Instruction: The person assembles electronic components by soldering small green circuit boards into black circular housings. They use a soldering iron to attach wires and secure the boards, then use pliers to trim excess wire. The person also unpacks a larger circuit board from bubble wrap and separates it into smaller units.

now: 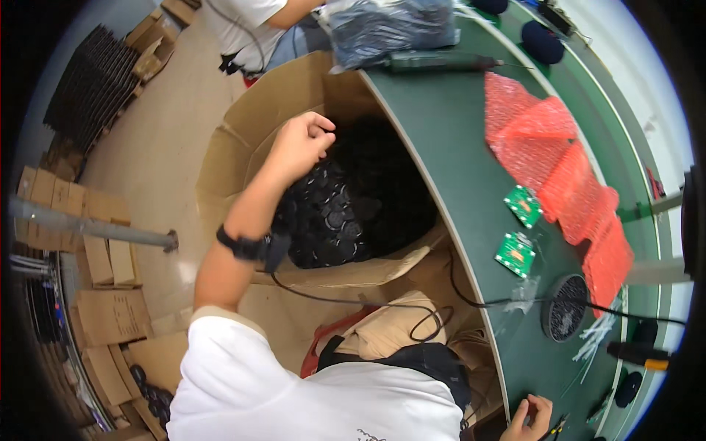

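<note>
My left hand (303,144) is held out over a large open cardboard carton (246,117), its fingers loosely bent and a gap showing between them. I see nothing in it. Below it in the carton lies a heap of black round plastic parts (331,213). My right hand (531,417) rests at the near edge of the green worktable (441,147), thumb and fingers apart, with no object visible in it. Beside that hand lies a small pair of yellow-handled pliers (559,426). Farther up the table are two green circuit boards (522,206) and a round black dish of small parts (565,309).
Red bubble wrap (551,154) stretches along the table. A dark power screwdriver (441,62) and a bag of dark parts (390,29) lie at its far end. A black cable (507,301) crosses the table. A co-worker (257,29) sits beyond the carton. Cardboard boxes (110,316) stand left.
</note>
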A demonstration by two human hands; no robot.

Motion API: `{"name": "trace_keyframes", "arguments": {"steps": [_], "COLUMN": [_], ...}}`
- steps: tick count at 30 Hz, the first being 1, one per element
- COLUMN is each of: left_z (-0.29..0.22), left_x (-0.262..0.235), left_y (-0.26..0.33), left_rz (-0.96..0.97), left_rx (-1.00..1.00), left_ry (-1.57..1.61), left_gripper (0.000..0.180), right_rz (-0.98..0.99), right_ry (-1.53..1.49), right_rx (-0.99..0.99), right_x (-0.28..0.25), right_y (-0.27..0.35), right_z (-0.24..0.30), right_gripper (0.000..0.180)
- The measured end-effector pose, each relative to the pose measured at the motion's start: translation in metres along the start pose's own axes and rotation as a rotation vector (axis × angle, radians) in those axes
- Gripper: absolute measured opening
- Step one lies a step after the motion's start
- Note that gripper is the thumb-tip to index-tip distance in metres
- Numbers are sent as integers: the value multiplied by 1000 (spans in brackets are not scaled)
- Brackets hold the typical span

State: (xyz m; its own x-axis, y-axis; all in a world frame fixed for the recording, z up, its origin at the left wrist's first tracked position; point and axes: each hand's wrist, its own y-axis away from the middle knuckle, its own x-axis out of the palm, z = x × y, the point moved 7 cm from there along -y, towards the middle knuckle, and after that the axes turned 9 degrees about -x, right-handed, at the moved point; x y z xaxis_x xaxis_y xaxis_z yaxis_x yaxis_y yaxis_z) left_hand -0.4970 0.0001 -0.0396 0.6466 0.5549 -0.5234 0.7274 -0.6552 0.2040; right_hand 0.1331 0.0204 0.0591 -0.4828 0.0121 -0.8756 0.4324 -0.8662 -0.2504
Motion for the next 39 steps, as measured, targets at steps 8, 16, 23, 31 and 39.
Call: {"name": "trace_keyframes", "arguments": {"steps": [8, 16, 23, 31, 39], "left_z": [346, 415, 488, 501, 461], "left_x": [117, 216, 231, 240, 230], "left_y": [-112, -13, 12, 2, -6], "left_rz": [657, 736, 980, 980, 987], "left_rx": [-415, -129, -112, -188, 32], "left_ry": [-771, -1235, -1484, -1272, -1261], "left_gripper": [26, 61, 67, 58, 53], "right_rz": [269, 315, 371, 363, 420], "right_ry": [-42, 122, 232, 201, 177], "right_rx": [-575, -497, -515, -514, -481], "right_x": [78, 95, 97, 97, 96], "right_y": [-80, -85, -85, -88, -92], "right_z": [69, 68, 64, 65, 65], "right_gripper": [26, 35, 37, 35, 34]}}
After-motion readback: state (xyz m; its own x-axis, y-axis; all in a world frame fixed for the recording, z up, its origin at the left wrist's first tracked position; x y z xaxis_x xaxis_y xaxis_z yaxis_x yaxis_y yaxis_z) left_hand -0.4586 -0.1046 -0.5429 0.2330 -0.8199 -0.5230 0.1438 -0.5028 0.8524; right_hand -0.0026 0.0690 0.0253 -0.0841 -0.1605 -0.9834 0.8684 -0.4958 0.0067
